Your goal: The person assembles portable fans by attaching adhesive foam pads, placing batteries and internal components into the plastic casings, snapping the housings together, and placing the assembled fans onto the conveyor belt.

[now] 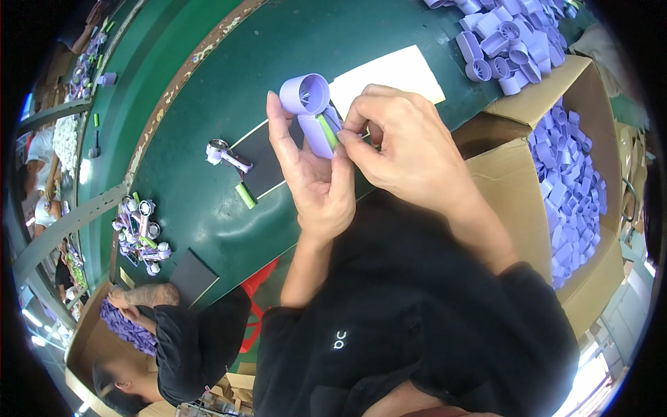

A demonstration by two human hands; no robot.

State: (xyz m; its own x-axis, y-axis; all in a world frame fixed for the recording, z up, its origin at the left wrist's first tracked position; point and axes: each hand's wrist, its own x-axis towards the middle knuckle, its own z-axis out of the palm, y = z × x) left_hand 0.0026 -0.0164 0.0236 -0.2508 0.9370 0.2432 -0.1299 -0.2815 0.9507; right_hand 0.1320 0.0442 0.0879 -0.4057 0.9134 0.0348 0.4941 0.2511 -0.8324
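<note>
My left hand (314, 191) is wrapped round a light purple plastic fan housing (295, 94), with its round ring end up and its handle shell toward my palm. A bright green cylindrical battery (326, 130) lies along the handle's cavity. My right hand (413, 142) is closed in a pinch at the edge of the handle, beside the battery. What its fingertips hold is hidden. On the bench to the left lies a small fan assembly (226, 154) with a motor head, a purple stem and wires to another green battery (245, 195).
A black mat (260, 163) and a white sheet (389, 76) lie on the green bench (229, 90). Purple housings (511, 42) are heaped at the far right. A cardboard box (511, 181) of purple parts stands right. Fan assemblies (142, 233) and a co-worker (187, 347) are left.
</note>
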